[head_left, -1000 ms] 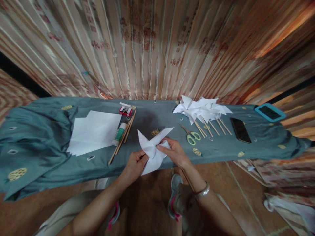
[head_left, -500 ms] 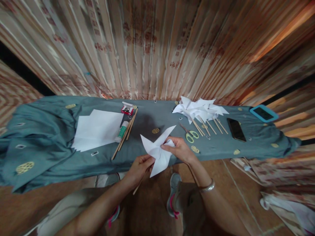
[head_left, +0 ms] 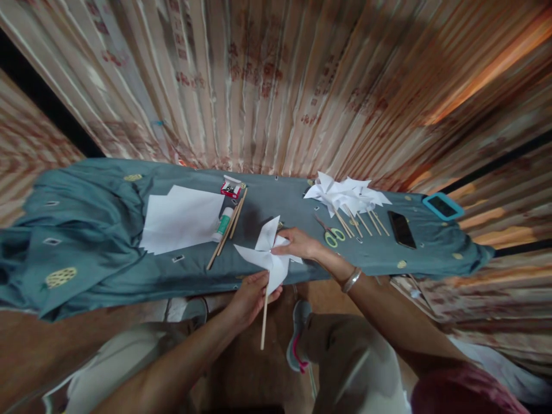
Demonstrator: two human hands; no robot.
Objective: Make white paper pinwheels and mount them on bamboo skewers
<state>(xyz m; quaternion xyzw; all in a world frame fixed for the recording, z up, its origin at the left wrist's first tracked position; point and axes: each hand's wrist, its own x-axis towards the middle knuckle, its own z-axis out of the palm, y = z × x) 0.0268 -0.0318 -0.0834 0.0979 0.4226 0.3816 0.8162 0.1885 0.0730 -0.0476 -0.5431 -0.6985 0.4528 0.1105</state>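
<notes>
A white paper pinwheel (head_left: 276,270) is held over the front edge of the cloth-covered table, its wooden stick (head_left: 264,328) pointing down toward me. My left hand (head_left: 252,298) is closed around the top of the stick, just under the paper blades. My right hand (head_left: 297,244), a silver bangle on its wrist, presses thumb and fingers on the pinwheel near its centre. A small pin head shows at the middle of the blades. Part of the right-hand blade is hidden behind my right fingers.
On the table's green cloth (head_left: 284,195) lie white paper sheets (head_left: 185,218), a glue stick (head_left: 223,223), wooden sticks (head_left: 227,231) and a red pin box (head_left: 231,187). To the right are several pinwheels (head_left: 345,194), scissors (head_left: 333,234), a phone (head_left: 402,229) and a blue-framed device (head_left: 443,206).
The pinwheel has turned and tilted so its stick shows below the blades. My right hand has shifted toward the pinwheel's centre, and the camera view has moved slightly.
</notes>
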